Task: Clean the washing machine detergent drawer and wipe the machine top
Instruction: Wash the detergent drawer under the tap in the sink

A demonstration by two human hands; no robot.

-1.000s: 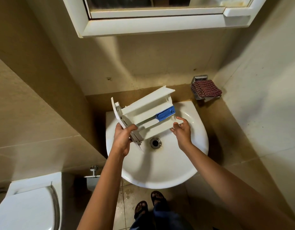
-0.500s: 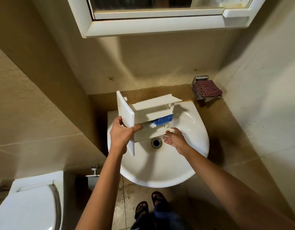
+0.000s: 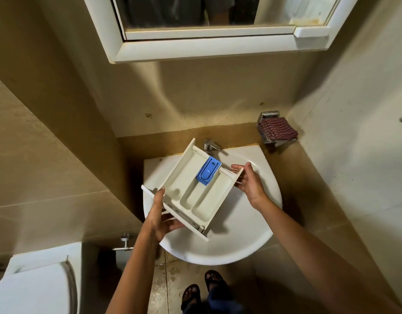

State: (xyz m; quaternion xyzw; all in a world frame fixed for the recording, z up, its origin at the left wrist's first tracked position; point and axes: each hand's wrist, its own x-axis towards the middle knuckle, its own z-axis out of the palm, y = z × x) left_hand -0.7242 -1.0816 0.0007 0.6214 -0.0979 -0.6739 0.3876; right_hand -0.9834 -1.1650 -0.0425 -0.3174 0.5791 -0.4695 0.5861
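Note:
Over the white sink [image 3: 240, 234] I hold the white detergent drawer [image 3: 191, 198] with its open side up, tilted, its compartments in view. A blue insert [image 3: 208, 171] sits in the far middle compartment. My left hand [image 3: 159, 218] grips the near left end by the front panel, thumb on top and fingers underneath. At the far right corner of the drawer is my right hand [image 3: 250, 184], whose spread, fairly straight fingers touch the rear edge. The washing machine is out of view.
A chrome tap [image 3: 210, 145] stands behind the drawer. A red checked cloth [image 3: 277, 130] lies on a metal holder on the right wall. A mirror cabinet [image 3: 207, 46] hangs above the sink. A toilet [image 3: 32, 288] stands at lower left. My sandalled feet [image 3: 202, 291] are below the sink.
The drawer has turned from standing on its side to open side up. My left hand moved lower with the front panel, and my right hand shifted to the rear corner.

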